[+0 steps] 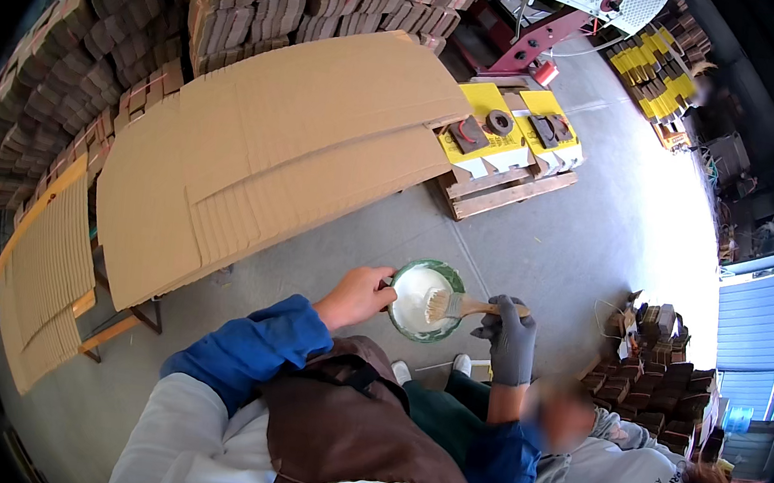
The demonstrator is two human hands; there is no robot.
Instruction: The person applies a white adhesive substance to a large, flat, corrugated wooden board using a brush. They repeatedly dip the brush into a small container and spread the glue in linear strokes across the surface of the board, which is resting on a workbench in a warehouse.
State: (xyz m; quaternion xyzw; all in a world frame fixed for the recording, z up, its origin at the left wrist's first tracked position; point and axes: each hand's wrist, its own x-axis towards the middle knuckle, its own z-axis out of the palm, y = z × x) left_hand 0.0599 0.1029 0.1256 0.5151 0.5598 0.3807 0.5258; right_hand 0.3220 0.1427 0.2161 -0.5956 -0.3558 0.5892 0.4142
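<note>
Plainly, the left hand [358,297] pinches the left edge of the green bowl [434,338]; the right hand [510,343] curls fingers round the brush [467,306]. Slackening that pinch could spill white paste [411,298].

The round green bowl [444,267] stands open to the view, and its inner wall carries white smears. Inside the bowl there is a white, smooth-looking liquid [411,296]. The flat brush [476,307] has a light wooden handle, which passes over the bowl's right rim and points outward. Its pale bristles are over the bowl's inside, whitened at the tips; whether they touch the liquid, I cannot tell.
</note>
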